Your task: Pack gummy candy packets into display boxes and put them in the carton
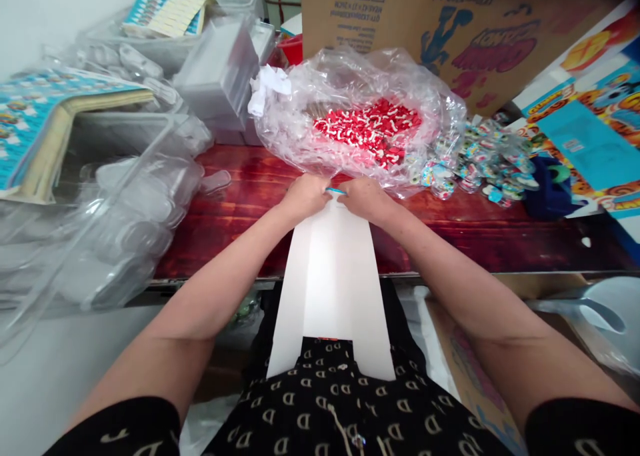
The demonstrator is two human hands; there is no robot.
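A long white folded cardboard piece (327,269) stretches from the table edge toward my body, its near end resting against my patterned black shirt. My left hand (313,195) is closed on the far end of this cardboard. Just to the right, my right hand (364,199) grips the same end, its fingers curled over it. A small strip of blue shows between the two hands. Right behind them sits a clear plastic bag (300,133) holding many small red and white pieces (373,126).
Wrapped colourful packets (480,156) are heaped right of the bag, near a dark blue object (550,186). Clear plastic spoon-like pieces (135,203) and a tray with printed sheets (45,123) stand left. A large carton (400,29) stands behind; printed boxes (590,129) lean at right.
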